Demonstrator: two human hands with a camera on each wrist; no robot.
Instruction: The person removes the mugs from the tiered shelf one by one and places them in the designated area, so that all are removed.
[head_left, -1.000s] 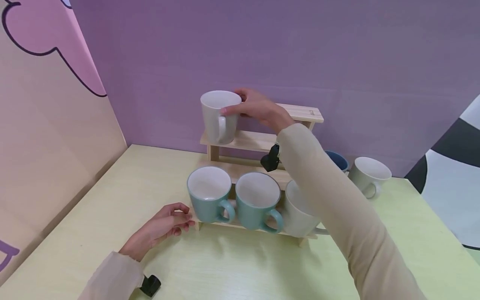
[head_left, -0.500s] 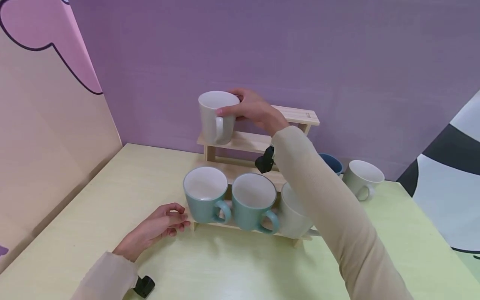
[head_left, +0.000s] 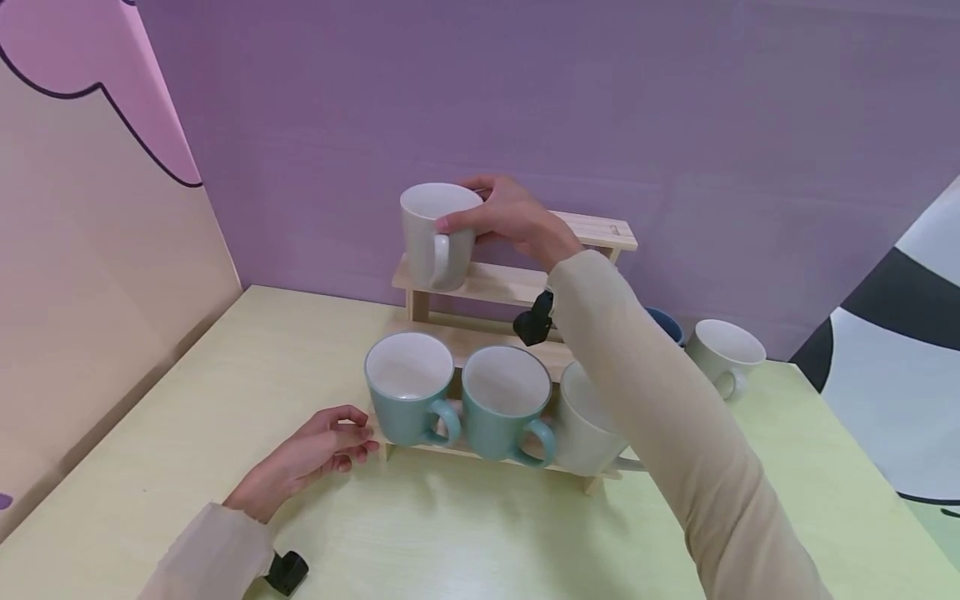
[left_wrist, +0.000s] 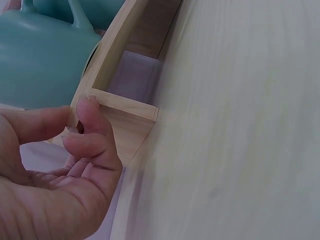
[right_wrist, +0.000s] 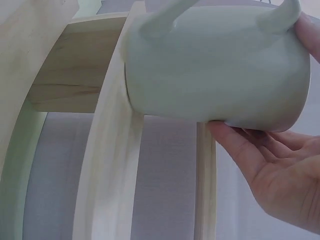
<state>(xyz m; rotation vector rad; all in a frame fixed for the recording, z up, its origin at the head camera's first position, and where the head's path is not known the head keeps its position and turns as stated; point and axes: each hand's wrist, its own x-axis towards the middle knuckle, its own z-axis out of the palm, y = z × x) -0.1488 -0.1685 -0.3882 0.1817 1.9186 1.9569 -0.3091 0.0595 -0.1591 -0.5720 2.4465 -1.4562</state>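
My right hand (head_left: pixel 517 221) grips a white mug (head_left: pixel 431 250) near its rim, fingers on the right side and thumb by the handle. The mug stands upright at the left end of the second shelf from the top of a wooden tiered rack (head_left: pixel 502 283); in the right wrist view its base meets the shelf board (right_wrist: pixel 112 165). Low on the left, my left hand (head_left: pixel 307 458) pinches the end of the rack's bottom shelf (left_wrist: pixel 107 60) between thumb and fingers. That shelf bears two teal mugs (head_left: pixel 408 408) and a white mug (head_left: pixel 588 433), partly behind my right sleeve.
Right of the rack, a dark blue mug (head_left: pixel 667 323), mostly hidden by my right arm, and another white mug (head_left: pixel 723 354) stand on the pale wooden table (head_left: pixel 480 533). A purple wall (head_left: pixel 525 100) rises close behind the rack.
The white mug in my right hand has shifted slightly right along its shelf. The whole view has drifted a little; my left hand keeps its place at the rack's end.
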